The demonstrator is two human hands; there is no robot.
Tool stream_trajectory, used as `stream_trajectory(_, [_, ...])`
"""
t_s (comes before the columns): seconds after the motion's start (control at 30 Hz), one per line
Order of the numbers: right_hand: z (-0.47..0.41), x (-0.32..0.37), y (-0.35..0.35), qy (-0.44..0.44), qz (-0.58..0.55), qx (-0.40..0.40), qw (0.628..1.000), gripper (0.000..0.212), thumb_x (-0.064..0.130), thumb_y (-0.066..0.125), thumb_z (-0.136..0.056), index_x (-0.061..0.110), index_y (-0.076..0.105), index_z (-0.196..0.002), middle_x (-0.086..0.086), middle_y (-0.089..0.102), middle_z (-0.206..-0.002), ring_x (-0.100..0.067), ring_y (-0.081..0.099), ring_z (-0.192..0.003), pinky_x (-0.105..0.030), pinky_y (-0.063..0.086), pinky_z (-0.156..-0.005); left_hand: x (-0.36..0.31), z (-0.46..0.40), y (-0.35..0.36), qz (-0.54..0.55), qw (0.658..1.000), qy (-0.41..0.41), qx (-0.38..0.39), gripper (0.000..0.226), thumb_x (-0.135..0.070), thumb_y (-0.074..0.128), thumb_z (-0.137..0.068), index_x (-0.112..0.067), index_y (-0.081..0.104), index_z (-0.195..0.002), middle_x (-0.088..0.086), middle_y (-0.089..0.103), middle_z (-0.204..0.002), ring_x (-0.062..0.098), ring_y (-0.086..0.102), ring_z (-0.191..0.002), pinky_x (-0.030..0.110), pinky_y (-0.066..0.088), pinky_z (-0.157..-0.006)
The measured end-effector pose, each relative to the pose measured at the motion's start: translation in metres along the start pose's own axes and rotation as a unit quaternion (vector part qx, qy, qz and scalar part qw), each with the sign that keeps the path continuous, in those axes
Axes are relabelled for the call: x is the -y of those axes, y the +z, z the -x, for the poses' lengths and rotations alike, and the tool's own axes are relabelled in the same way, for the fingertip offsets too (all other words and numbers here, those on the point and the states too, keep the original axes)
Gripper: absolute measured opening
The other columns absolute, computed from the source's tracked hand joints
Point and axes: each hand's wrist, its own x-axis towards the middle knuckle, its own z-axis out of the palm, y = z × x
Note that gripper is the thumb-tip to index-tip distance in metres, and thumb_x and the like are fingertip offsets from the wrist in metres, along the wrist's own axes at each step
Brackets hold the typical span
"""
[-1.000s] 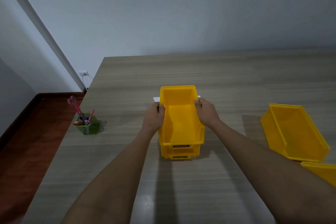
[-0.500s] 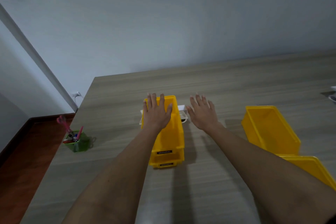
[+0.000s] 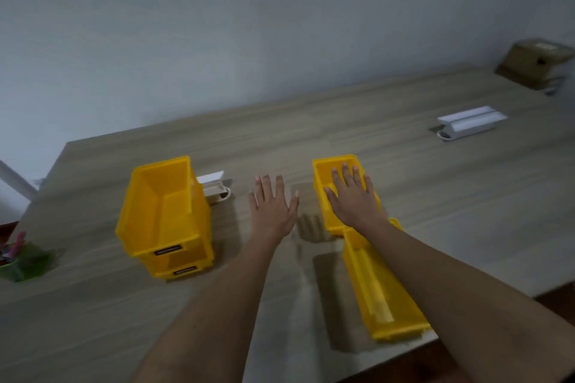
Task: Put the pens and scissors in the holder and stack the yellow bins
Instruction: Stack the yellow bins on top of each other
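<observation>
Now: left hand spread, empty, over bare table | right hand spread above yellow bin

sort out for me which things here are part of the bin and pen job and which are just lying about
Part of the job:
- stacked yellow bins
- far loose yellow bin, under the right hand
- near loose yellow bin
- green holder with pens in it
- left hand, open, over the table

Just lying about:
- white object behind the stack
- white tray
- brown box
</observation>
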Motion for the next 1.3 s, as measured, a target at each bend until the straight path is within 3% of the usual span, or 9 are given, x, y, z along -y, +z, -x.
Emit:
stream_trajectory(0.17, [0.045, -0.083, 0.015, 0.08, -0.002, 0.024, 0.996, 0.065, 0.049, 0.029, -0.099, 0.011, 0.023, -0.151, -0.016, 0.021, -0.16, -0.035, 0.021, -0.147, -0.051, 0.016, -0.118, -0.061, 0.037, 0.059, 0.009, 0.999, -0.003, 0.053, 0.07, -0.059, 0.024, -0.097, -0.02, 0.015, -0.154, 0.011, 0.017, -0.161, 0.032, 0.011, -0.15, 0.052, 0.015, -0.118])
stream_trajectory(0.37, [0.091, -0.138, 0.042, 0.139, -0.038, 0.099, 0.985, 0.065, 0.047, 0.028, -0.1, 0.005, 0.023, -0.149, -0.018, 0.027, -0.156, -0.038, 0.034, -0.14, -0.051, 0.028, -0.112, -0.1, 0.082, 0.115, 0.017, 0.991, 0.001, 0.13, 0.072, -0.061, 0.022, -0.096, -0.016, 0.019, -0.153, 0.013, 0.036, -0.151, 0.034, 0.035, -0.139, 0.052, 0.024, -0.111])
stream_trajectory(0.53, [0.112, -0.145, 0.055, 0.157, -0.138, 0.136, 0.969, 0.054, 0.034, 0.035, -0.102, 0.002, 0.026, -0.145, -0.026, 0.04, -0.141, -0.042, 0.05, -0.122, -0.049, 0.044, -0.096, -0.11, 0.105, 0.136, 0.115, 0.978, 0.004, 0.175, 0.065, -0.034, 0.028, -0.103, -0.012, -0.005, -0.154, 0.02, 0.044, -0.145, 0.039, 0.052, -0.122, 0.05, 0.041, -0.099])
stream_trajectory(0.63, [0.113, -0.144, 0.054, 0.168, -0.15, 0.123, 0.966, 0.042, 0.024, 0.036, -0.102, 0.002, 0.034, -0.138, -0.025, 0.044, -0.136, -0.041, 0.052, -0.116, -0.047, 0.045, -0.091, -0.103, 0.109, 0.138, 0.17, 0.972, 0.003, 0.164, 0.067, -0.02, 0.032, -0.102, -0.015, -0.01, -0.154, 0.023, 0.059, -0.12, 0.038, 0.061, -0.096, 0.05, 0.051, -0.082])
stream_trajectory(0.77, [0.108, -0.133, 0.053, 0.161, -0.176, 0.13, 0.962, 0.033, 0.015, 0.037, -0.1, 0.002, 0.039, -0.13, -0.023, 0.051, -0.126, -0.038, 0.056, -0.108, -0.044, 0.047, -0.084, -0.082, 0.107, 0.132, 0.19, 0.971, -0.01, 0.146, 0.065, -0.02, 0.033, -0.101, -0.017, -0.003, -0.155, 0.022, 0.064, -0.106, 0.038, 0.062, -0.086, 0.052, 0.053, -0.077])
stream_trajectory(0.9, [0.1, -0.106, 0.051, 0.137, -0.187, 0.142, 0.962, 0.027, 0.013, 0.037, -0.098, 0.003, 0.042, -0.122, -0.022, 0.054, -0.119, -0.039, 0.056, -0.104, -0.043, 0.046, -0.081, -0.058, 0.106, 0.112, 0.21, 0.971, -0.019, 0.112, 0.057, -0.019, 0.035, -0.101, -0.019, 0.012, -0.154, 0.019, 0.065, -0.101, 0.036, 0.063, -0.085, 0.043, 0.05, -0.071])
stream_trajectory(1.03, [0.083, -0.068, 0.046, 0.111, -0.218, 0.138, 0.96, 0.026, 0.013, 0.036, -0.098, 0.002, 0.045, -0.12, -0.025, 0.056, -0.119, -0.042, 0.057, -0.103, -0.046, 0.049, -0.082, -0.025, 0.09, 0.087, 0.222, 0.972, -0.04, 0.066, 0.043, -0.024, 0.035, -0.101, -0.022, 0.034, -0.144, 0.01, 0.064, -0.082, 0.026, 0.06, -0.068, 0.043, 0.049, -0.062])
stream_trajectory(1.13, [0.063, -0.034, 0.035, 0.087, -0.222, 0.128, 0.963, 0.027, 0.01, 0.037, -0.099, -0.001, 0.044, -0.122, -0.029, 0.056, -0.12, -0.044, 0.056, -0.107, -0.043, 0.044, -0.076, 0.003, 0.072, 0.059, 0.227, 0.971, -0.055, 0.041, 0.043, -0.027, 0.034, -0.101, -0.022, 0.036, -0.144, 0.007, 0.062, -0.077, 0.023, 0.055, -0.061, 0.042, 0.046, -0.057])
stream_trajectory(1.3, [0.024, 0.038, -0.003, 0.028, -0.283, 0.071, 0.956, 0.034, 0.018, 0.036, -0.102, 0.002, 0.043, -0.132, -0.028, 0.058, -0.126, -0.043, 0.054, -0.116, -0.043, 0.044, -0.084, 0.052, 0.037, -0.016, 0.255, 0.965, -0.054, -0.014, 0.045, -0.026, 0.036, -0.103, -0.019, 0.036, -0.147, 0.018, 0.066, -0.109, 0.037, 0.063, -0.097, 0.045, 0.051, -0.078])
